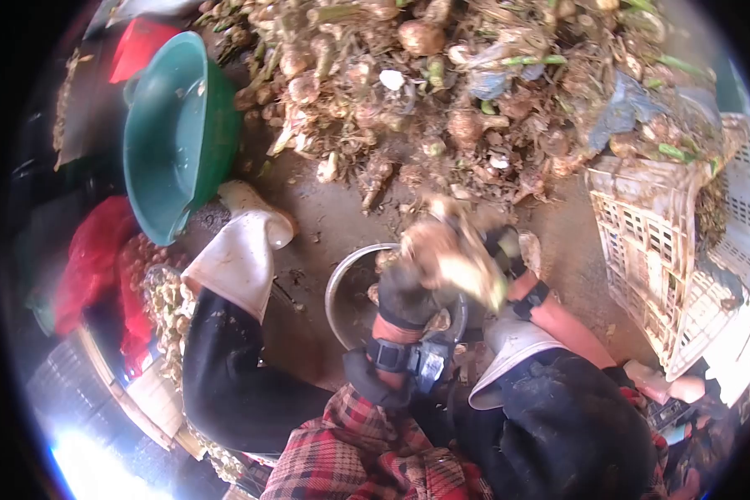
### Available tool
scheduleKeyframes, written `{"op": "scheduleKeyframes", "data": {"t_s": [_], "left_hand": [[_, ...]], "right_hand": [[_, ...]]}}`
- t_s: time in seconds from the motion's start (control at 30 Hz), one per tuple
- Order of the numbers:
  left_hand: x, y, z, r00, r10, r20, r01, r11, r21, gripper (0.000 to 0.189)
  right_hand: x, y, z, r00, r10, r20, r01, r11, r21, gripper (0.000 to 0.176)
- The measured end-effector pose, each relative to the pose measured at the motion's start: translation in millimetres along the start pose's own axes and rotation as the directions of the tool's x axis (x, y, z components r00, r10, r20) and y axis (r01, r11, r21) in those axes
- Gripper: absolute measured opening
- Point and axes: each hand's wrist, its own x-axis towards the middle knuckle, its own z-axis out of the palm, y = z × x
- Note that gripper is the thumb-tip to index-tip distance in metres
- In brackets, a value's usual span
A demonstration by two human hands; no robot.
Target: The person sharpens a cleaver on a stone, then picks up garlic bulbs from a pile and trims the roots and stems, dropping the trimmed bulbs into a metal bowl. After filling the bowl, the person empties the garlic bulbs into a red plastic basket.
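Observation:
My left hand (pixel 404 292), in a dark glove with a strapped device at the wrist, is closed around a bunch of garlic (pixel 442 254) with pale stems. The bunch is blurred by motion and hangs over a round metal basin (pixel 335 304) between my legs. My right hand (pixel 504 250), also dark-gloved, is at the right side of the bunch; its fingers are mostly hidden and blurred. Some pieces lie inside the basin, partly covered by my left hand and forearm.
A large heap of muddy garlic (pixel 467 125) and dry leaves spreads ahead. The green tub (pixel 171 137) stands tilted at the left, near red mesh bags (pixel 100 258). A dirty white crate (pixel 642 242) stands at the right. My boots flank the basin.

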Motion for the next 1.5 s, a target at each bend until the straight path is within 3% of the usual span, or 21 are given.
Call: {"op": "scheduleKeyframes", "data": {"t_s": [0.03,0.07,0.1,0.13,0.17,0.2,0.3,0.37,0.43,0.57,0.63,0.77,0.83,0.9,0.97,1.03,1.17,1.23,1.33,1.43,1.5], "left_hand": [[-12,12,-13,0.995,-0.095,-0.013,0.096,0.974,0.206,0.078],[-12,40,-11,0.979,-0.194,0.065,0.137,0.857,0.497,0.079],[-8,67,-3,0.94,-0.325,0.105,0.143,0.654,0.742,0.081],[-11,73,3,0.932,-0.36,-0.046,0.32,0.753,0.575,0.076],[-17,85,-40,0.93,-0.279,-0.24,0.343,0.424,0.838,0.065],[-8,92,-48,0.907,-0.099,-0.409,0.418,0.31,0.854,0.058],[53,78,-88,0.778,0.513,-0.363,0.449,-0.05,0.892,0.052],[92,65,-117,0.76,0.602,-0.244,0.521,-0.339,0.783,0.06],[117,69,-117,0.787,0.467,-0.404,0.598,-0.414,0.686,0.061],[106,89,-124,0.834,0.367,-0.412,0.517,-0.259,0.816,0.059],[88,86,-122,0.871,0.41,-0.271,0.288,0.022,0.958,0.061],[56,67,-57,0.919,0.29,-0.269,0.268,0.044,0.963,0.066],[46,54,-52,0.929,0.31,-0.203,0.24,-0.084,0.967,0.066],[43,40,-45,0.949,0.218,0.227,-0.061,-0.58,0.812,0.063],[46,33,-43,0.946,0.262,0.188,-0.03,-0.507,0.861,0.074],[46,33,-24,0.934,0.13,0.332,-0.149,-0.704,0.695,0.059],[43,24,-23,0.993,0.078,0.088,-0.013,-0.67,0.743,0.02],[39,25,-16,0.987,0.126,0.098,-0.052,-0.324,0.945,0.02],[43,23,-11,0.952,0.045,0.301,-0.233,-0.529,0.816,0.021],[39,19,-10,0.932,0.11,0.347,-0.28,-0.394,0.875,0.025],[41,19,-14,0.883,0.08,0.463,-0.361,-0.514,0.778,0.025]], "right_hand": [[-12,23,7,0.988,0.12,0.1,-0.139,0.965,0.222,0.022],[-23,46,21,0.999,-0.027,-0.022,0.03,0.987,0.159,0.03],[-4,-1,-3,0.945,-0.328,-0.001,0.323,0.931,-0.17,0.024],[2,-18,-5,0.988,-0.141,0.068,0.152,0.969,-0.197,0.019],[4,-27,-5,0.989,0.055,0.135,-0.022,0.971,-0.238,0.015],[5,-34,-6,0.989,0.059,0.137,-0.025,0.971,-0.238,0.015],[13,-38,-6,0.987,0.156,0.049,-0.143,0.968,-0.205,0.016],[11,-33,-6,0.989,0.149,0.003,-0.145,0.965,-0.218,0.016],[13,-34,-8,0.987,0.162,-0.014,-0.162,0.962,-0.222,0.016],[18,-40,-9,0.99,0.13,-0.062,-0.141,0.964,-0.226,0.016],[25,-53,-10,0.994,0.086,-0.072,-0.1,0.969,-0.225,0.016],[39,-85,-17,0.993,-0.117,-0.034,0.106,0.966,-0.238,0.016],[41,-95,-22,0.994,-0.101,0.027,0.105,0.948,-0.301,0.019],[42,-100,-24,0.988,-0.149,0.033,0.15,0.916,-0.371,0.023],[39,-98,-27,0.987,-0.156,0.037,0.157,0.905,-0.395,0.028],[37,-95,-28,0.984,-0.177,0.02,0.169,0.895,-0.414,0.03],[35,-87,-31,0.978,-0.209,0.018,0.196,0.879,-0.435,0.033],[32,-79,-30,0.977,-0.212,0.023,0.202,0.885,-0.42,0.035],[28,-63,-26,0.96,-0.279,-0.02,0.248,0.882,-0.4,0.035],[23,-58,-28,0.972,-0.232,0.024,0.226,0.914,-0.336,0.034],[23,-55,-26,0.973,-0.23,0.033,0.228,0.917,-0.328,0.033]]}}
